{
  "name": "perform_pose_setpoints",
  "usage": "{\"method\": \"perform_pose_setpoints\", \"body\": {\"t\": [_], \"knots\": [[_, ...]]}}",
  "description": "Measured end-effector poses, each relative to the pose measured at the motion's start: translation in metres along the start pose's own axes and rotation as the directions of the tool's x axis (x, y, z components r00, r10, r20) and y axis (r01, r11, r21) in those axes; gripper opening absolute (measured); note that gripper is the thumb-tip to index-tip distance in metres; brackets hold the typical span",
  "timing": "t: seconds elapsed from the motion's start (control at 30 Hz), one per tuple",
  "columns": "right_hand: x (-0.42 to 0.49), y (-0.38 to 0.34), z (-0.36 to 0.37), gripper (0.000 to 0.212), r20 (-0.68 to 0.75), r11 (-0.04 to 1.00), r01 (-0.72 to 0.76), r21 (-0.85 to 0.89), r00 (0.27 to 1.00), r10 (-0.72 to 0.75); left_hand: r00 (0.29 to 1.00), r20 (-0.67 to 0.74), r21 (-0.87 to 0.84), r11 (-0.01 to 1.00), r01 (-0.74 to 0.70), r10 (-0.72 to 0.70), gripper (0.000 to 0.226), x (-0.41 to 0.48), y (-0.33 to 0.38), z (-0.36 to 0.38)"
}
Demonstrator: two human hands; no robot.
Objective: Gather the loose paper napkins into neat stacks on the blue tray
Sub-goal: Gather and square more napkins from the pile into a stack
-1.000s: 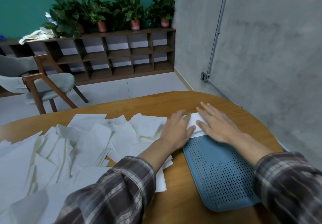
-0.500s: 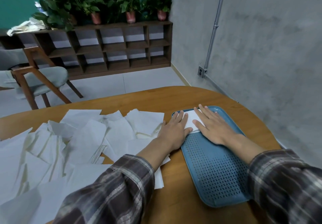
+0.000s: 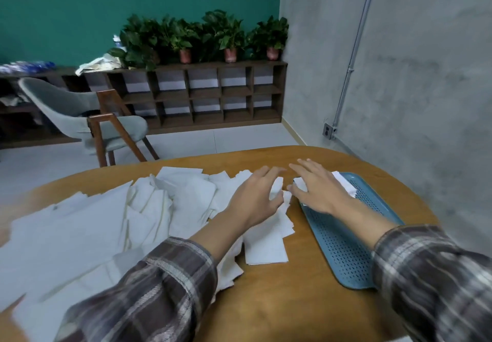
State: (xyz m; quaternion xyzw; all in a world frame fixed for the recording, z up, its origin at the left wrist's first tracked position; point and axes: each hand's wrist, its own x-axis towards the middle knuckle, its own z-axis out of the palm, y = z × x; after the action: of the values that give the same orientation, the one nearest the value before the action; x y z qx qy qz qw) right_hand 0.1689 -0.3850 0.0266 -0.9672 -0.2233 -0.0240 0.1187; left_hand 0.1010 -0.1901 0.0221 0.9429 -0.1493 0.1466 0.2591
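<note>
The person leans over a round wooden table [image 3: 279, 301] with both arms stretched out, in plaid sleeves [image 3: 165, 283]. A big loose heap of white paper napkins [image 3: 80, 230] covers the left and near side of the table, the sheets lying at all angles and overlapping one another.

The left hand [image 3: 255, 198] is palm down on the right edge of that heap. Its fingers are spread and nearly straight, resting on the paper rather than curled round any sheet. The right hand [image 3: 319, 190] is just beside it, also palm down with the fingers splayed wide, over the far left corner of the blue tray [image 3: 343, 248]. A scrap of white napkin shows beneath its thumb and forefinger, but nothing is plainly gripped. I cannot tell whether the palm touches the tray.

The perforated tray lies on the right side of the table, running from near to far. A small flat stack of napkins [image 3: 344, 184] sits at its far end, partly hidden behind the right hand.

Beyond the table stand a grey chair [image 3: 80, 112] on the left and a low dark shelf [image 3: 213, 94] along the green wall, with potted plants [image 3: 207, 35] on top.
</note>
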Motion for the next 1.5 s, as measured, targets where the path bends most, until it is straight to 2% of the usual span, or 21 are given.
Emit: {"method": "perform_pose_setpoints", "body": {"t": [0.2,0.43,0.57,0.67,0.73,0.83,0.93,1.03,1.07,1.17,1.27,1.4,1.5], "knots": [[-0.018,-0.070,0.018,0.066,0.017,0.997,0.049,0.066,0.999,-0.051,0.994,0.012,0.082,0.991,0.107,-0.109,0.046,-0.065,-0.041,-0.051],[-0.044,-0.141,0.053,0.054,0.004,0.968,0.161,0.193,0.986,-0.165,0.974,0.016,0.065,0.972,0.225,-0.226,0.039,-0.152,-0.089,-0.075],[-0.057,-0.163,0.081,0.042,-0.006,0.931,0.203,0.302,0.977,-0.211,0.957,0.161,-0.048,0.966,0.253,-0.242,0.056,-0.187,-0.099,-0.073],[-0.057,-0.165,0.099,0.040,-0.014,0.911,0.232,0.341,0.970,-0.242,0.957,0.167,-0.090,0.963,0.254,-0.236,0.075,-0.201,-0.101,-0.071],[-0.057,-0.163,0.107,0.039,-0.044,0.887,0.234,0.399,0.971,-0.236,0.959,0.165,-0.093,0.964,0.248,-0.230,0.078,-0.205,-0.102,-0.071],[-0.057,-0.159,0.113,0.035,-0.087,0.844,0.239,0.481,0.970,-0.226,0.961,0.173,-0.083,0.969,0.233,-0.216,0.063,-0.206,-0.108,-0.071],[-0.052,-0.156,0.113,0.029,-0.104,0.807,0.238,0.540,0.971,-0.217,0.970,0.119,-0.167,0.958,0.232,-0.213,0.039,-0.203,-0.115,-0.071],[-0.044,-0.155,0.110,0.019,-0.087,0.728,0.175,0.663,0.984,-0.158,0.968,0.087,-0.205,0.947,0.248,-0.235,0.024,-0.191,-0.120,-0.074],[-0.040,-0.156,0.109,0.015,-0.076,0.694,0.154,0.703,0.987,-0.142,0.967,0.091,-0.228,0.940,0.253,-0.239,0.022,-0.186,-0.123,-0.075],[-0.028,-0.160,0.101,0.014,-0.073,0.599,0.144,0.787,0.987,-0.141,0.960,0.108,-0.339,0.898,0.280,-0.258,0.046,-0.170,-0.128,-0.080],[-0.017,-0.161,0.098,0.015,-0.078,0.547,0.166,0.820,0.980,-0.181,0.962,0.084,-0.411,0.870,0.271,-0.260,0.054,-0.160,-0.131,-0.083],[-0.015,-0.157,0.105,0.018,-0.015,0.511,0.142,0.848,0.969,-0.245,0.958,0.078,-0.511,0.813,0.277,-0.277,0.043,-0.159,-0.136,-0.080],[-0.018,-0.153,0.104,0.020,0.030,0.523,0.145,0.840,0.949,-0.312,0.959,0.065,-0.542,0.798,0.265,-0.275,0.038,-0.160,-0.133,-0.080]]}}
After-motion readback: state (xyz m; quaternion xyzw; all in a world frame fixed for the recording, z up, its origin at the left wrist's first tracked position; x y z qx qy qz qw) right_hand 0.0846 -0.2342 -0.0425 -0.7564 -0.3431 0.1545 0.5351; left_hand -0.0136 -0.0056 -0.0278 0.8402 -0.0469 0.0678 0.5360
